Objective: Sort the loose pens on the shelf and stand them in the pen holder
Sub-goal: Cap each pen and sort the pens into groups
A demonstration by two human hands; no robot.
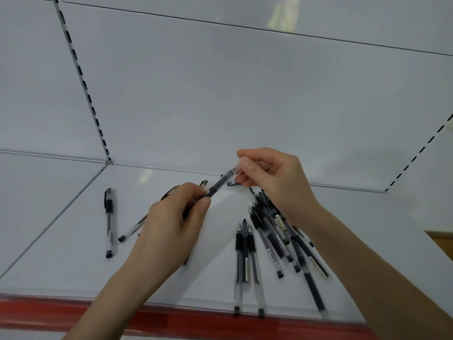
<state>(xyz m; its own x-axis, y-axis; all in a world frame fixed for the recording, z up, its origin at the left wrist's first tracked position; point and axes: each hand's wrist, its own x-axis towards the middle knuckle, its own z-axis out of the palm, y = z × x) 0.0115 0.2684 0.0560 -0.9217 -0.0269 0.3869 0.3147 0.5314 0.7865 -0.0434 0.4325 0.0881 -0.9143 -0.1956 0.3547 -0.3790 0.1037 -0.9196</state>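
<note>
Red edge fronts heaped pens (lone pen left).

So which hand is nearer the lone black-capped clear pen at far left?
Left. The left hand sits right of the black-capped clear pen; the right hand is farther right.

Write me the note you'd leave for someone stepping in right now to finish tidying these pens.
Left hand: pinches the lower end of the held pen.
Right hand: pinches its clear upper end.
On the shelf: a lone pen at left, three pens side by side near the front edge, and a fanned pile under the right wrist.
Done: none seen standing; no pen holder in view.
Left: sort all the pens and stand them in the holder.
</note>
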